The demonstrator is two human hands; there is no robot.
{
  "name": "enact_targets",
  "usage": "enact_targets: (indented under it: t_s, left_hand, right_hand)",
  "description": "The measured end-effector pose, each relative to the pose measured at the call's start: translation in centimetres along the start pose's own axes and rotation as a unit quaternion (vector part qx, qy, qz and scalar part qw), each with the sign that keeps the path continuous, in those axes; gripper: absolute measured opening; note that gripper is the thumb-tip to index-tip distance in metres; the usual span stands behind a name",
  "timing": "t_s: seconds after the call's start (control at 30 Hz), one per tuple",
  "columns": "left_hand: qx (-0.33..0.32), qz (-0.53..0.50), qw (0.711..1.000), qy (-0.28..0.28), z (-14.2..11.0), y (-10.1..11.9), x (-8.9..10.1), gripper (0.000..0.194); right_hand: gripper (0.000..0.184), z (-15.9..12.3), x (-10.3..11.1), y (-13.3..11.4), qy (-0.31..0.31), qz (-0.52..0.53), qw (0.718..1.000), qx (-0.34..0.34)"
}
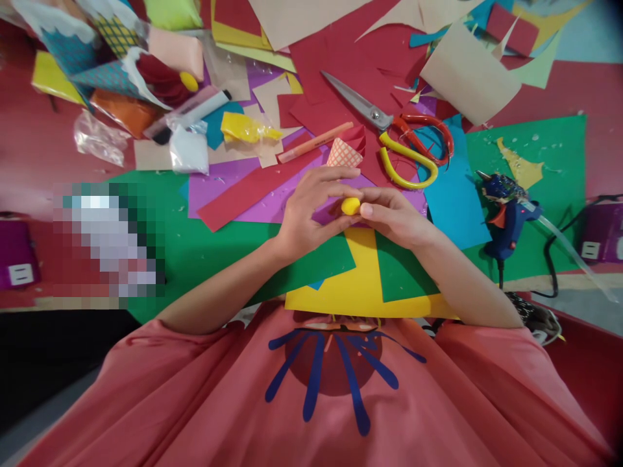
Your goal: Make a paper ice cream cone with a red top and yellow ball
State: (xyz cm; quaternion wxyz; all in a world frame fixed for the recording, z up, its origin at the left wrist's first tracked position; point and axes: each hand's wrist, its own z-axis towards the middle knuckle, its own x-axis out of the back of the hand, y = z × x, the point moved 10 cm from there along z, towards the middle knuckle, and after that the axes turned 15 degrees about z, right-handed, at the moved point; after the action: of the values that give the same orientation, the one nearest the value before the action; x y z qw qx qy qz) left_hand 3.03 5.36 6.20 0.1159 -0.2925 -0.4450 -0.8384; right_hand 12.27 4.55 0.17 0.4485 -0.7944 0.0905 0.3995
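Note:
A small yellow lump of modelling clay point(350, 206) is held between the fingertips of both hands, over the purple paper. My left hand point(310, 206) curves around its left side, with thumb below and fingers above. From the right, my right hand point(395, 214) pinches it with thumb and forefinger. Just beyond the fingers lies a small cone with an orange grid pattern point(343, 154), red paper beside it. An orange pen point(316, 143) rests to its left. Scissors with red and yellow handles point(374, 117) lie open-handled beyond my right hand.
A blue glue gun point(507, 227) with a clear glue stick and black cord is at the right on green paper point(559, 168). Decorated cones point(117, 84), clay packets and a marker point(202, 107) crowd the upper left. A pixelated patch covers something at left.

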Motion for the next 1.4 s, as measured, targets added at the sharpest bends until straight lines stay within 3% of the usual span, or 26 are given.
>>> enact_targets:
  t_s: [0.17, 0.37, 0.6, 0.77, 0.87, 0.97, 1.03, 1.17, 1.27, 1.4]
  left_hand:
    - [0.009, 0.003, 0.999, -0.034, 0.1, -0.4, -0.8, 0.038]
    - [0.03, -0.039, 0.999, -0.008, 0.0, -0.9, -0.5, 0.028]
    - [-0.031, -0.05, 0.998, 0.014, 0.0, -0.1, -0.2, 0.031]
    - [-0.011, -0.052, 0.998, 0.029, 0.0, -0.6, 0.0, 0.023]
    - [-0.003, -0.049, 0.999, -0.004, 0.0, -0.7, -0.6, 0.029]
    - [0.015, -0.063, 0.996, -0.06, 0.0, -0.7, -1.5, 0.049]
    - [0.037, -0.075, 0.995, -0.061, 0.2, -1.2, -1.3, 0.057]
    - [0.089, -0.039, 0.995, -0.016, 0.4, -3.7, -0.5, 0.046]
    - [0.088, 0.007, 0.996, -0.032, 0.4, -5.3, -1.2, 0.051]
    - [0.112, 0.03, 0.992, -0.059, -0.1, -6.8, -2.0, 0.058]
  right_hand:
    - [0.034, 0.0, 0.5, -0.3, 0.024, -0.022, 0.999, 0.006]
    - [0.039, -0.1, 0.0, 0.0, 0.006, -0.011, 1.0, -0.014]
    - [0.034, -0.1, 0.1, -0.3, 0.006, -0.008, 1.0, 0.001]
    - [0.039, -0.1, 0.1, -0.1, 0.007, -0.013, 1.0, -0.011]
    - [0.036, -0.1, 0.2, -0.1, 0.019, -0.009, 1.0, -0.011]
    - [0.032, -0.1, 0.6, -0.6, 0.037, 0.003, 0.999, 0.018]
    - [0.033, -0.1, 1.0, -1.3, 0.048, 0.002, 0.998, 0.041]
    - [0.037, -0.3, 1.9, -2.9, 0.079, -0.022, 0.994, 0.076]
    - [0.032, -0.5, 2.5, -3.9, 0.109, -0.036, 0.987, 0.109]
    - [0.054, -0.5, 4.0, -3.9, 0.162, -0.057, 0.978, 0.116]
